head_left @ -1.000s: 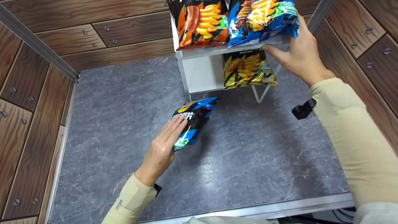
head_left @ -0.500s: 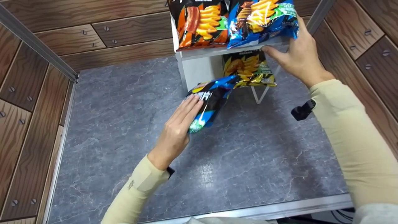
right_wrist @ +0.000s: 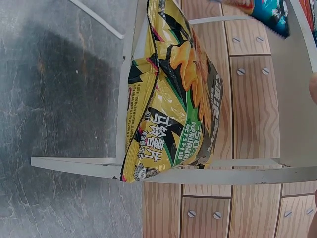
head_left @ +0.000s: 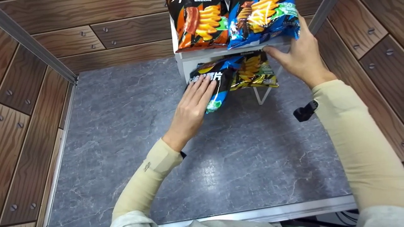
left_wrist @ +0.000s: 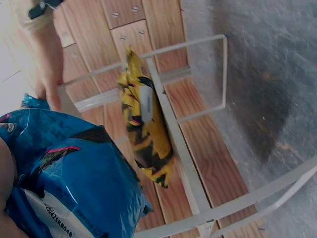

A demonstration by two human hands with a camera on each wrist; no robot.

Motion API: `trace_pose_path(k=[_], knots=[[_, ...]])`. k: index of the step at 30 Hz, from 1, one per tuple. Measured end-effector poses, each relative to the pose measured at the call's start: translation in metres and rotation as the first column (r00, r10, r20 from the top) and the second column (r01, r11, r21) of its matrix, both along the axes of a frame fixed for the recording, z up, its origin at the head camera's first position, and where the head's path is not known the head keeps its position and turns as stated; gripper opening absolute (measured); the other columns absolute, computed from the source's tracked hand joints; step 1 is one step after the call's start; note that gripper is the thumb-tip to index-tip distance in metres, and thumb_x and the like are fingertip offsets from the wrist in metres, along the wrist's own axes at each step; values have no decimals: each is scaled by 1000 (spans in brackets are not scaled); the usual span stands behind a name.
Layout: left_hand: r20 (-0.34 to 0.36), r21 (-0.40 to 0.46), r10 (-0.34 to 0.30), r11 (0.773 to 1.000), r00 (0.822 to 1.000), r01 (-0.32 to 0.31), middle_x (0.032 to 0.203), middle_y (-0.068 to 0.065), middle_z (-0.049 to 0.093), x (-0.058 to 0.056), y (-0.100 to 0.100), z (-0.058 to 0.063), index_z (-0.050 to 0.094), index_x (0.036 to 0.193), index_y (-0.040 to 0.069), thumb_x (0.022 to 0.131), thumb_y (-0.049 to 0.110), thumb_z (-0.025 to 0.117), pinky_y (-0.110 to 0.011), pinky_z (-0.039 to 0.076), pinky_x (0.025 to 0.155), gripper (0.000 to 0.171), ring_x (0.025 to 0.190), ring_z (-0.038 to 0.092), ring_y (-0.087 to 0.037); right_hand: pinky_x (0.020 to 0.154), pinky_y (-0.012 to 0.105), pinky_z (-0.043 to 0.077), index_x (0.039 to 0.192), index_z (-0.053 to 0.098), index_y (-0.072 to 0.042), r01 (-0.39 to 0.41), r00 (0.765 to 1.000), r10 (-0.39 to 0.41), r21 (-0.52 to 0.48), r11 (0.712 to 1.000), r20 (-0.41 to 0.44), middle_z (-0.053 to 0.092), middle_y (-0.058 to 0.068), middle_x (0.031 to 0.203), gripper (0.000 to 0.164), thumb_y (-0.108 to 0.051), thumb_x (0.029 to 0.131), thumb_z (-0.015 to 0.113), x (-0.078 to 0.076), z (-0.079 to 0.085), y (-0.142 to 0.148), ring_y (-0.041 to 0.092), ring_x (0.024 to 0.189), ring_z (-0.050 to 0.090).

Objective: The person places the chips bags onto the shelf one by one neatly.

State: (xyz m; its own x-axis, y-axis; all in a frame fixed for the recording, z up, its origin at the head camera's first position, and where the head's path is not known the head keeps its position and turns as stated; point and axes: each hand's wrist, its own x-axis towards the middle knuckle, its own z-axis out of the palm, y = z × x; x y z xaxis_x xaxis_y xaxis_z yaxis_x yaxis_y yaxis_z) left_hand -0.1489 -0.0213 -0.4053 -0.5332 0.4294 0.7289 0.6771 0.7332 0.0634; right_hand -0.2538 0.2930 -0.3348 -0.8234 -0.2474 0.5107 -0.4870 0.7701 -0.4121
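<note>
My left hand point(head_left: 192, 105) holds a black-and-blue bag of chips point(head_left: 223, 90) at the lower level of a white shelf rack point(head_left: 205, 55), fingers across its front. In the left wrist view, the blue back of that bag point(left_wrist: 84, 168) fills the lower left. A black-and-yellow bag of chips point(head_left: 254, 77) stands on the lower shelf, beside and partly behind the held bag. With its thumb at the front edge, my right hand point(head_left: 306, 56) grips the right end of the upper shelf. Its other fingers are partly hidden behind a blue bag of chips point(head_left: 262, 23).
An orange-and-black bag of chips point(head_left: 202, 28) sits left of the blue one on the upper shelf. The rack stands on a grey marbled tabletop point(head_left: 126, 126). Wood-patterned panels point(head_left: 135, 34) enclose the back and sides. Thin white wire legs point(head_left: 260, 97) stick out below the rack.
My left hand has carried the black-and-blue bag up and forward from above the tabletop to the lower shelf, where it now covers part of the yellow bag. My right hand stays at the rack.
</note>
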Motion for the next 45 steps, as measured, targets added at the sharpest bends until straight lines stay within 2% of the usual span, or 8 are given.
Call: trace_pose_path(k=[14, 21, 24, 30, 34, 39, 42, 45], knots=[[-61, -113, 153, 981, 986, -159, 141, -17, 58, -48, 17, -2, 53, 142, 4, 105, -4, 31, -48, 47, 109, 43, 133, 54, -33, 115, 54, 37, 158, 22, -10, -6, 1000, 6, -7, 1000, -4, 33, 19, 156, 88, -37, 90, 72, 0, -1, -3, 39, 135, 45], [-171, -167, 274, 939, 947, -301, 131, -13, 65, -73, 29, -6, 59, 135, 5, 103, 0, 39, -46, 52, 103, 38, 122, 62, -31, 115, 53, 37, 158, 21, -11, -3, 1000, 3, -13, 1000, 11, 33, 19, 155, 89, -38, 90, 71, -1, -3, -4, 38, 135, 46], [-167, -182, 311, 923, 936, -339, 129, -13, 66, -81, 31, -10, 59, 135, 4, 102, 2, 42, -46, 53, 102, 37, 118, 64, -31, 115, 53, 38, 158, 21, -11, -8, 1000, 8, -18, 1000, 1, 34, 19, 155, 89, -37, 90, 72, -1, -3, -5, 38, 134, 47], [-3, -241, 343, 912, 939, -333, 138, -16, 60, -88, 31, -16, 51, 142, 2, 100, 1, 39, -49, 46, 109, 43, 126, 59, -33, 115, 52, 37, 158, 21, -11, -13, 1000, 13, -12, 1000, 4, 33, 18, 155, 88, -39, 90, 71, -1, -2, -6, 37, 134, 46], [130, -292, 346, 909, 929, -298, 145, -14, 54, -88, 33, -15, 48, 145, 3, 100, -1, 37, -52, 42, 113, 46, 135, 52, -33, 115, 52, 37, 157, 22, -11, -10, 1000, 9, -18, 1000, -8, 34, 18, 155, 88, -39, 90, 72, -1, -1, -6, 37, 135, 46], [303, -315, 349, 915, 887, -252, 154, -12, 45, -89, 36, -14, 44, 148, 6, 100, 1, 44, -55, 36, 116, 48, 144, 41, -31, 116, 53, 36, 158, 21, -12, 1, 1000, -1, -15, 1000, 5, 33, 19, 155, 88, -40, 90, 71, 0, -1, -4, 38, 136, 45], [381, -331, 352, 915, 855, -230, 160, -10, 36, -89, 37, -16, 36, 153, 10, 99, 19, 57, -55, 30, 120, 59, 149, 32, -29, 116, 53, 36, 158, 21, -12, 2, 1000, -2, -14, 1000, 6, 33, 19, 156, 88, -40, 90, 71, 0, -1, -2, 38, 136, 45], [421, -355, 359, 910, 833, -213, 165, -8, 25, -89, 39, -21, 26, 158, 14, 92, 48, 64, -54, 22, 124, 83, 153, 22, -28, 116, 53, 36, 158, 22, -12, 1, 1000, -1, -12, 1000, 4, 33, 18, 156, 88, -39, 90, 71, 0, 0, -1, 37, 136, 45]])
